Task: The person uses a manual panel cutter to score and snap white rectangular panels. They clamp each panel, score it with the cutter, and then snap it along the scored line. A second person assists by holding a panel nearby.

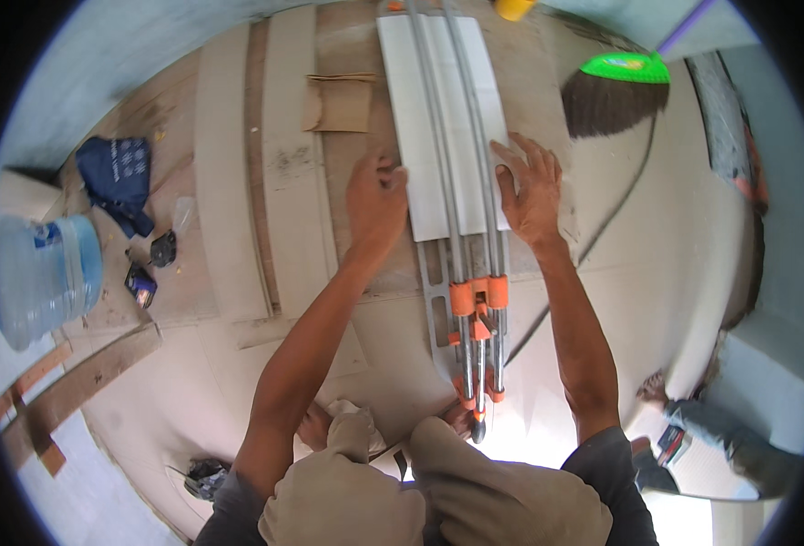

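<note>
A long white tile lies in a manual tile cutter with two steel rails running above it. The cutter's orange carriage and handle sit at the near end, close to my knees. My left hand is at the tile's left edge, fingers curled in and thumb side against it. On the opposite edge, beside the right rail, my right hand has its fingers spread, with thumb and forefinger at the tile's side. The left fingertips are partly hidden.
Left of the cutter lie long beige strips and a folded brown cardboard piece. A water jug, blue bag and wooden bars are farther left. A broom and cable lie right; another person's leg shows.
</note>
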### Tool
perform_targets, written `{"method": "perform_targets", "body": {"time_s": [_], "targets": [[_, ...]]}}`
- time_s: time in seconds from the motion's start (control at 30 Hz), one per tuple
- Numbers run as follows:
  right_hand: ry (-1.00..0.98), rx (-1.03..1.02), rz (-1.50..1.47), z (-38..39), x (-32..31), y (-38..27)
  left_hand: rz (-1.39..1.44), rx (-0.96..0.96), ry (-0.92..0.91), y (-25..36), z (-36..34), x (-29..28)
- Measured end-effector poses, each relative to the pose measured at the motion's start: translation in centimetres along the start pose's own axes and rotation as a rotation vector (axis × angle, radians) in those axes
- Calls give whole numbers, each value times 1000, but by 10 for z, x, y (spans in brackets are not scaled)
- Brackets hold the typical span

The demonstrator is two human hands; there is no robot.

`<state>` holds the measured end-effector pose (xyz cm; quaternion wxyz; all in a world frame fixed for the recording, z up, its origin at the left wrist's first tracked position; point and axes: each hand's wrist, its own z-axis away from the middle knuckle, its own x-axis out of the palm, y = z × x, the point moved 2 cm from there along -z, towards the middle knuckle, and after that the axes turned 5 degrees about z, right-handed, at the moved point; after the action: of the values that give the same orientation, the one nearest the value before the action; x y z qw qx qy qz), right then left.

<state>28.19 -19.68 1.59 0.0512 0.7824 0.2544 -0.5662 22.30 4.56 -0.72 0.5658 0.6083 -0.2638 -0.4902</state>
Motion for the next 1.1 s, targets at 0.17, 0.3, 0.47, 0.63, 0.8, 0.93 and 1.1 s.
{"method": "perform_targets", "body": {"time_s": [0.17,0.3,0.47,0.63,0.8,0.93,1.1], "targets": [[-30,138,-175,29,-20,-19,-71,-111,-114,6,25,-6],[-183,238,-423,39,-21,-21,-152,-71,-126,15,28,-2],[-676,524,-787,32,-24,-18,-255,-75,-133,33,33,-2],[-635,485,-876,32,-16,-17,-299,-89,-199,36,36,-1],[-615,470,-930,36,-8,-13,-310,-15,-150,30,36,-1],[-648,505,-988,37,-7,-13,-307,99,-98,25,34,-2],[-650,546,-1061,37,-8,-12,-319,39,-123,36,33,0]]}}
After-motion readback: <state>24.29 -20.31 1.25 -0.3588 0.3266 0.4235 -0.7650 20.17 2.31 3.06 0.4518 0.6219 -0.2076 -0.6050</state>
